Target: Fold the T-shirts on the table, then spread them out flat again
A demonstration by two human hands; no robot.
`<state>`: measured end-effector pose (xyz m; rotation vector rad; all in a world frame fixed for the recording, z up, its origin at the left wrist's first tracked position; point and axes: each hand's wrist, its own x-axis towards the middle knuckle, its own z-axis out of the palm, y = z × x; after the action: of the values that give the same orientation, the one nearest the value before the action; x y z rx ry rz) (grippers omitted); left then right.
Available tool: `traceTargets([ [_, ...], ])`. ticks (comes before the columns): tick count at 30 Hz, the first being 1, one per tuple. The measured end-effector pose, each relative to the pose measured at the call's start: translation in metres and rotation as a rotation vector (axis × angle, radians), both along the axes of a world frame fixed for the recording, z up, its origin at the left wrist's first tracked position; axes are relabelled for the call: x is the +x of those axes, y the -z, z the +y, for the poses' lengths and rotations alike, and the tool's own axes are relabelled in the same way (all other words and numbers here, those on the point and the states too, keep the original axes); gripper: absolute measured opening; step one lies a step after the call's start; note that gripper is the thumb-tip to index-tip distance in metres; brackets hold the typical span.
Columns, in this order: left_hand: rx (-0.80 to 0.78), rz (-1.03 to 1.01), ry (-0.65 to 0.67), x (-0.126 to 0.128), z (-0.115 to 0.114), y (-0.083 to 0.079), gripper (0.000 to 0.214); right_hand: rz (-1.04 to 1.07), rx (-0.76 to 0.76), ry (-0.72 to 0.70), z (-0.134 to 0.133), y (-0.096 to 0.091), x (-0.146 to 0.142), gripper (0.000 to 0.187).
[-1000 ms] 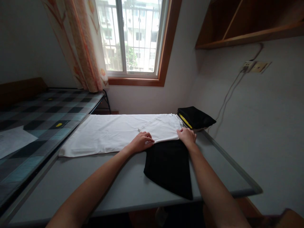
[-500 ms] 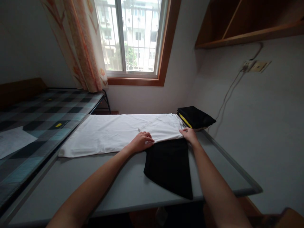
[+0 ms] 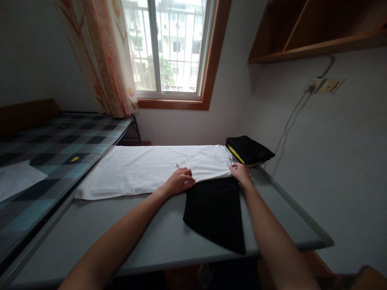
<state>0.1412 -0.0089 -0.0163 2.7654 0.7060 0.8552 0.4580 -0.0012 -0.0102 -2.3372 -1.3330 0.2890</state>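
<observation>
Gripping the near hem of the flat-spread white cotton cloth [image 3: 142,171] on the grey table [image 3: 151,237], left hand [image 3: 179,180] curled closed mid-edge, right hand [image 3: 241,173] pinching its corner beside the black folded fabric [image 3: 215,213], probably needing level, matched grips for any lift.

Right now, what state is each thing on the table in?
white cloth, spread flat, near edge overlapping black cloth
black cloth, folded, far end under white cloth
black stack, folded, far corner
left hand, resting on white cloth edge
right hand, on white cloth corner
</observation>
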Motion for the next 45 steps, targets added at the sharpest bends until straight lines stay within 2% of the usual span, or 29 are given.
traceTargets([
  [4,0.008,-0.002,-0.009,0.0,0.0004,0.0012,0.02,-0.004,-0.02,-0.005,-0.0016,-0.0012,-0.0008,0.026],
  [15,-0.172,0.045,-0.081,0.0022,-0.0014,-0.0004,0.018,-0.029,-0.033,-0.004,-0.0056,-0.0069,-0.0061,0.026],
  [45,-0.168,0.042,-0.089,0.0019,-0.0029,-0.0026,0.017,-0.049,-0.039,-0.011,-0.0055,-0.007,-0.0083,0.026],
])
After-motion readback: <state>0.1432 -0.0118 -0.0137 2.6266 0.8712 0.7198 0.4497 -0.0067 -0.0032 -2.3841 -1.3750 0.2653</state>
